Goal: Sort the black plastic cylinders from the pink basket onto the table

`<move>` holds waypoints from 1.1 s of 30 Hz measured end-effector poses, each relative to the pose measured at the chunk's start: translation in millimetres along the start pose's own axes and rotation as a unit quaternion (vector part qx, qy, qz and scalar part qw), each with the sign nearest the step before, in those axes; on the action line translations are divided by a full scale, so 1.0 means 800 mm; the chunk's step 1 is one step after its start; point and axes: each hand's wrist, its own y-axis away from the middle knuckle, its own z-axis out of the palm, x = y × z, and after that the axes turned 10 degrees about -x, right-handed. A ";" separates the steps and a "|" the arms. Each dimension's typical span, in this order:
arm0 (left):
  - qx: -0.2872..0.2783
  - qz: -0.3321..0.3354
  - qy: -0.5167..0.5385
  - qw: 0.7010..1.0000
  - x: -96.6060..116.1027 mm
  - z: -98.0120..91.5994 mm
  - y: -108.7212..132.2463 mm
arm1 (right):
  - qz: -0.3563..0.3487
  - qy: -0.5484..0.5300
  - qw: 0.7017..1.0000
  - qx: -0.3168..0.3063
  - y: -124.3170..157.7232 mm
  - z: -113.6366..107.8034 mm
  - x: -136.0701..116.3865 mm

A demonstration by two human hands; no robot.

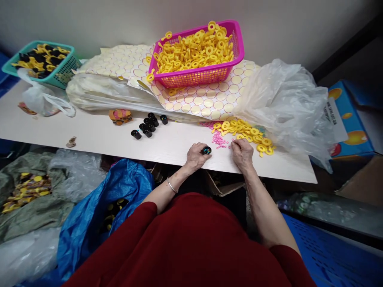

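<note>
My left hand [196, 157] is closed around a small black cylinder [206, 150], whose top end shows tiny coloured bits inside. To its right, my right hand [243, 154] has its fingertips pinched together at the table; whatever they hold, if anything, is too small to make out. Tiny pink rings [219, 139] lie scattered between and just beyond both hands. Beside the right hand spreads a loose pile of yellow ring pieces with short tabs [254, 133]. Further left, several more black cylinders [149, 124] stand or lie in a group on the white table [176, 147].
Behind, a pink basket [197, 73] full of yellow ring pieces rests on sheets of round stickers [206, 99]. Clear plastic bags [284, 99] bulge at the right. A green basket [64, 69] stands far left; an orange bundle [120, 116] lies nearer. Below hangs a blue sack [89, 215].
</note>
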 end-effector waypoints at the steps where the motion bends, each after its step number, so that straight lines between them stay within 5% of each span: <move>1: -0.005 -0.005 -0.010 1.000 0.002 0.004 -0.001 | -0.005 -0.003 1.000 -0.006 0.002 0.000 0.000; 9: -0.055 -0.033 -0.122 0.990 0.015 0.006 -0.002 | -0.035 -0.005 0.998 -0.045 0.012 -0.004 -0.006; 16: -0.117 -0.003 -0.149 0.982 0.027 0.008 0.000 | -0.104 -0.159 0.982 -0.016 0.035 -0.001 -0.063; 19: -0.128 0.008 -0.155 0.980 0.033 0.016 0.002 | -0.039 -0.286 0.958 -0.007 0.046 -0.002 -0.075; 23: -0.134 0.022 -0.162 0.978 0.038 0.024 0.004 | 0.091 -0.459 0.883 -0.020 0.056 -0.007 -0.063; 25: -0.133 0.027 -0.163 0.977 0.037 0.025 0.004 | 0.092 -0.401 0.911 -0.002 0.060 -0.009 -0.053; 28: -0.134 0.032 -0.165 0.977 0.034 0.025 0.003 | 0.015 -0.155 0.988 0.021 0.066 -0.010 -0.037; 33: -0.133 0.042 -0.168 0.976 0.028 0.028 0.004 | -0.064 0.125 0.990 0.029 0.072 -0.003 -0.010</move>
